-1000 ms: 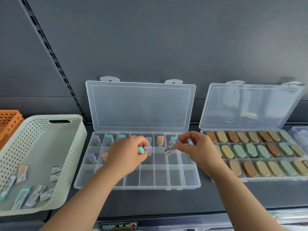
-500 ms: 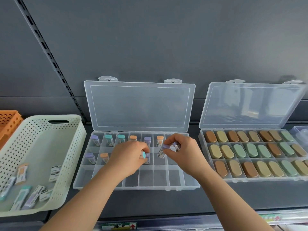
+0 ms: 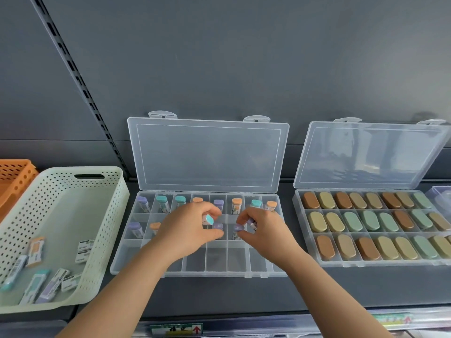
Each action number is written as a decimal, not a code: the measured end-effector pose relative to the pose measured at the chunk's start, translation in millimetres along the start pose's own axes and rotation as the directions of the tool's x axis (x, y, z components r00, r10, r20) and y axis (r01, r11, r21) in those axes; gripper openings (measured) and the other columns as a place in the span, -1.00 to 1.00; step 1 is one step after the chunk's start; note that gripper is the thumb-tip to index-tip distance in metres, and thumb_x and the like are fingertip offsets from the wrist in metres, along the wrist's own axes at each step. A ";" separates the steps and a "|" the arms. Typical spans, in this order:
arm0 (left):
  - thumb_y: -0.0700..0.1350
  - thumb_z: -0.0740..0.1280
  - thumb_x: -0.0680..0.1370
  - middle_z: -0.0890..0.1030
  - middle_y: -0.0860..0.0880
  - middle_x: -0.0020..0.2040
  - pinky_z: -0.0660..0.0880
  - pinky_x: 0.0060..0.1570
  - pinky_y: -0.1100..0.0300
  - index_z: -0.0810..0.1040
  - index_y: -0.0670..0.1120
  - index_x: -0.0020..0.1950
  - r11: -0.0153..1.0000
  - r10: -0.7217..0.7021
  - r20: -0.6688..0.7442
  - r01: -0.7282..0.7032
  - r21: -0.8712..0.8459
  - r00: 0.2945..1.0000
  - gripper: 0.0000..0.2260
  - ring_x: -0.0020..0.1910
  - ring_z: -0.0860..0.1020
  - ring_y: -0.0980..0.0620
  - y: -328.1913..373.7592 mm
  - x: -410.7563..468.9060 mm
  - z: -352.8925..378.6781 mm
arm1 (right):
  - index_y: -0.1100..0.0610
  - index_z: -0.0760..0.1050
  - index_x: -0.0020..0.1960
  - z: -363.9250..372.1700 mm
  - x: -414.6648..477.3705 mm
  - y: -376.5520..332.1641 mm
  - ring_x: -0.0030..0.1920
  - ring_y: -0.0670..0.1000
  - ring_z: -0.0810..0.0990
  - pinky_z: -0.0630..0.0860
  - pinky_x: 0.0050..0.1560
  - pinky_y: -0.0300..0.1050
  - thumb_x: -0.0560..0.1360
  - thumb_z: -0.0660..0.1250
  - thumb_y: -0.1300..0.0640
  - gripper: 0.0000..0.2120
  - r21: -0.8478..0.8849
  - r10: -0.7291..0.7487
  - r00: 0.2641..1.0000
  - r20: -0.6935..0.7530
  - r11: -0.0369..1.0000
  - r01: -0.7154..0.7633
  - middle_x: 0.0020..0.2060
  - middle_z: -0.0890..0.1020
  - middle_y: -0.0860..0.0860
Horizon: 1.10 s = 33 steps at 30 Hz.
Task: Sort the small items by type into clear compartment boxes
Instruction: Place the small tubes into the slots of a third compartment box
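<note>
One purple-capped tube (image 3: pixel 238 228) within right grip (image 3: pixel 267 231)

Two baskets: a pale basket (image 3: pixel 112 206), an orange basket (image 3: pixel 14 176). Two open boxes: left clear box (image 3: pixel 207 157), right clear box (image 3: pixel 368 157). Left box's back row: eight little tubes (image 3: pixel 163 204), three teal, three orange, two purple.

- Looks like a shop, prob. a stationery aisle.
- Grey back panel (image 3: pixel 244 57) w/ slotted upright rail (image 3: pixel 80 79) = retail shelving.
- Shelf front edge has a label strip (image 3: pixel 175 329) w/ red arrow.
- Barcoded packs (image 3: pixel 84 245) loose in cream basket (image 3: pixel 48 191); orange basket (image 3: pixel 14 172) beside it.
</note>
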State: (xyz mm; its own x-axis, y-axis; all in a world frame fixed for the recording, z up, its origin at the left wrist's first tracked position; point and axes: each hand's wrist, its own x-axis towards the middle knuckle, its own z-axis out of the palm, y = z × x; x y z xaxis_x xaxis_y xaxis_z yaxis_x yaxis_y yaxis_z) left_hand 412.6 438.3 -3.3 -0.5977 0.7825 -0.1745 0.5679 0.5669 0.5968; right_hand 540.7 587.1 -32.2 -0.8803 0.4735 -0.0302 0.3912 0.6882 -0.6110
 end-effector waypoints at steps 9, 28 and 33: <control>-0.22 0.21 0.56 0.57 0.20 -0.13 0.46 -0.23 0.21 0.43 0.00 0.05 0.866 -0.071 0.054 0.088 -0.493 0.996 -0.86 -0.35 0.51 0.18 19.0 -2.6 -14.6 | 0.00 0.51 0.07 -47.9 -13.3 -2.5 -0.23 -0.07 0.54 0.56 -0.18 -0.21 0.51 0.36 0.08 -0.86 0.419 0.237 0.971 0.020 0.880 -0.224 -0.07 0.62 -0.06; -0.31 0.35 0.52 0.65 -0.02 0.00 0.62 -0.23 0.20 0.57 0.13 0.09 0.810 0.081 -0.011 -0.072 -0.582 0.997 -0.67 -0.11 0.65 -0.12 60.1 13.4 18.8 | 0.23 0.53 0.04 -78.4 -36.1 22.0 -0.06 0.04 0.70 0.60 -0.08 -0.24 0.41 0.44 0.29 -0.78 0.828 0.362 0.930 0.067 0.500 -0.255 -0.10 0.72 0.09; -0.26 0.40 0.49 0.60 0.09 -0.07 0.46 -0.36 0.43 0.58 0.07 0.22 0.916 0.140 -0.068 -0.156 -0.371 0.988 -0.64 -0.34 0.57 0.20 57.2 17.1 22.1 | 0.24 0.53 0.03 -77.0 -35.2 23.5 -0.13 -0.01 0.70 0.57 -0.21 -0.31 0.52 0.35 0.22 -0.87 0.845 0.408 0.912 0.037 0.475 -0.246 -0.20 0.71 0.03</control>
State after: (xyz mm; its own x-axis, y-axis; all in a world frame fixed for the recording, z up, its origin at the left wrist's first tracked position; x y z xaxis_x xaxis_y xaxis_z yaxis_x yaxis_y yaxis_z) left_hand 447.4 489.9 10.6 -0.5495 0.8347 -0.0352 0.4033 0.3020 0.8638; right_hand 601.5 628.9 15.4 -0.6535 0.6925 -0.3056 0.1754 -0.2543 -0.9511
